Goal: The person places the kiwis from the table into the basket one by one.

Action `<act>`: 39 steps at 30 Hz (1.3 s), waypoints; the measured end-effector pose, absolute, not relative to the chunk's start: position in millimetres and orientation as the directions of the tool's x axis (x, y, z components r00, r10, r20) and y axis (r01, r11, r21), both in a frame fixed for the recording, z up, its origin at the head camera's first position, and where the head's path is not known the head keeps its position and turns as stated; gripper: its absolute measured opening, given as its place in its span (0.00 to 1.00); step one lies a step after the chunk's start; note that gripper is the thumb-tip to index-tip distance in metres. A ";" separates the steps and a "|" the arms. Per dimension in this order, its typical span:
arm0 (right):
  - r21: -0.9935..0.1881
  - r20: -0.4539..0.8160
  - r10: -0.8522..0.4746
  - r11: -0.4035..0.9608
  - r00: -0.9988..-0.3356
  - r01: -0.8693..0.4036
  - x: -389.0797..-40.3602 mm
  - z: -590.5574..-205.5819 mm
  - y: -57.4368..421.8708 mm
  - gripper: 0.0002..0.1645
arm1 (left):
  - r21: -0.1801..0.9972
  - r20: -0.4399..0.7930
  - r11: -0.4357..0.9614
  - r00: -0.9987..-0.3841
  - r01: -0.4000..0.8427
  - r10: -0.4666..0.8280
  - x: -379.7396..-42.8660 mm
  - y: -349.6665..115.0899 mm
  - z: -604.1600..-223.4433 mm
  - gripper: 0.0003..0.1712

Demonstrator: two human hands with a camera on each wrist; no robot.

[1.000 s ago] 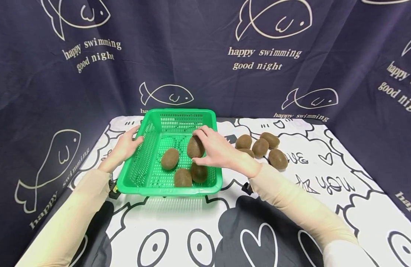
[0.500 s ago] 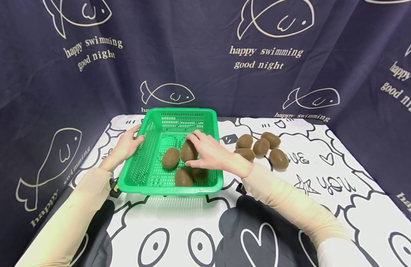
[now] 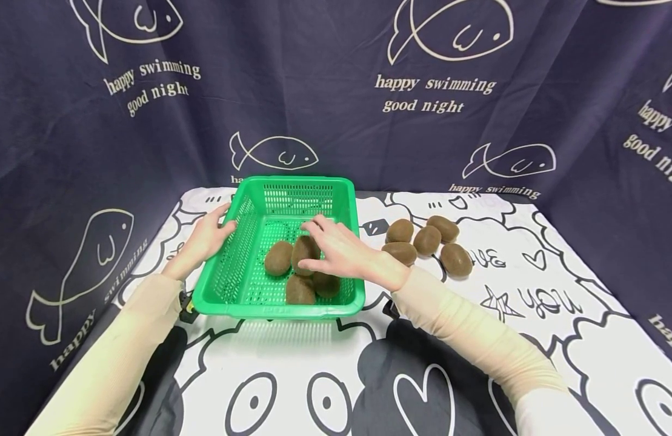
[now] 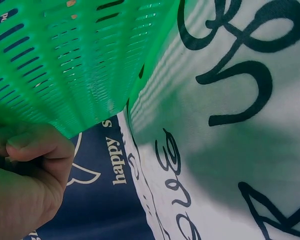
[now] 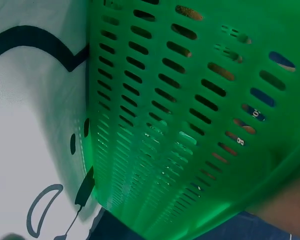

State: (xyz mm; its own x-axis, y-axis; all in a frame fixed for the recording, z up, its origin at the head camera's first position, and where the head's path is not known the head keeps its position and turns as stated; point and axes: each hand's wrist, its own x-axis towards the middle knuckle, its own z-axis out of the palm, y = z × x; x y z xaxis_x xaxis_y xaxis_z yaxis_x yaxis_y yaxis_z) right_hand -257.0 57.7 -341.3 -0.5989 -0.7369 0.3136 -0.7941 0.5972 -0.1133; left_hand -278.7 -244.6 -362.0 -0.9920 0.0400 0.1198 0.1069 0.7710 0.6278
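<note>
A green plastic basket with slotted walls stands on the table, several brown kiwis inside it. My left hand grips its left rim, thumb over the edge; the left wrist view shows the curled fingers against the wall. Reaching over the right rim, my right hand has its fingers spread just above a kiwi. That kiwi lies against a left kiwi and a front kiwi. Another kiwi sits partly hidden under the right hand. In the right wrist view the basket's outer wall hides most of the contents.
To the right of the basket several loose kiwis lie grouped on the black-and-white printed cloth. A dark blue curtain with fish drawings and lettering hangs behind the table and along both sides.
My right hand has moved left and lowered its kiwi among the others in the basket, then loosened its fingers from it. The left hand has stayed on the rim.
</note>
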 end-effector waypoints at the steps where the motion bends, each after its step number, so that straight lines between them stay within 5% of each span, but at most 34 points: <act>1: -0.120 0.318 -0.736 0.593 -0.597 -0.796 -257.2 -341.0 58.3 0.37 | 0.628 0.118 0.771 -0.992 0.106 0.040 -278.8 -244.7 -362.3 0.35; 10: -0.193 0.412 -0.669 0.600 -0.619 -0.777 -257.7 -333.5 78.7 0.31 | 0.634 0.121 0.765 -0.992 0.111 0.043 -278.5 -244.8 -362.4 0.35; 20: -0.219 0.456 -0.488 0.749 -0.744 -0.626 -264.3 -338.6 126.5 0.28 | 0.631 0.129 0.767 -0.991 0.116 0.044 -277.8 -244.6 -360.7 0.34; 33: -0.111 0.419 -0.325 0.908 -0.848 -0.403 -269.4 -371.9 181.8 0.27 | 0.631 0.125 0.767 -0.991 0.112 0.042 -277.5 -243.9 -361.0 0.34; 39: -0.054 0.375 -0.276 0.947 -0.885 -0.318 -269.6 -386.2 190.8 0.35 | 0.638 0.111 0.764 -0.993 0.099 0.036 -276.1 -242.5 -360.5 0.34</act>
